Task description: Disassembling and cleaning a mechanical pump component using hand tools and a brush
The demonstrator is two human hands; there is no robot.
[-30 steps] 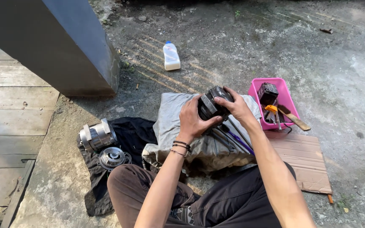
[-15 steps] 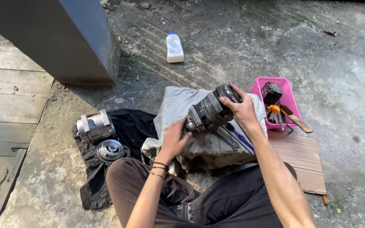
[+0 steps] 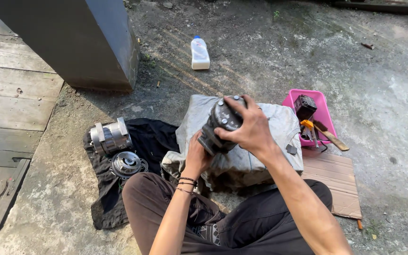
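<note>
Both hands on one part. Right hand [image 3: 249, 130] draped over the top and near side of a dark cylindrical motor housing [image 3: 223, 118], fingers curled round its rim; left hand [image 3: 197, 158] cupped beneath, propping its lower end, beaded bracelets on that wrist. Housing tilted, its round end face with small bolts turned up and away, held just above a crumpled grey cloth [image 3: 279, 123] that lies over a low mound on the concrete ground [image 3: 260, 61].

Person seated cross-legged, dark brown trousers [image 3: 147, 198].

Left of the knees: black cloth [image 3: 157, 134] spread on the ground, carrying a ribbed silver casting [image 3: 111, 137] and, just in front of it, a round silver pulley-like piece [image 3: 126, 163] (touching or not, cannot tell).

Right of the grey cloth: pink plastic tray [image 3: 327, 118] holding a small black boxy part [image 3: 304, 106], an orange-handled tool [image 3: 309, 128] and a wooden handle [image 3: 332, 138] jutting over the rim. Flattened cardboard [image 3: 336, 179] lies just below the tray.

Farther off: white plastic bottle with blue cap [image 3: 199, 53] lying on the ground, well apart; grey pillar [image 3: 86, 42] at upper left, weathered wooden boards [image 3: 10, 104] beside it.
</note>
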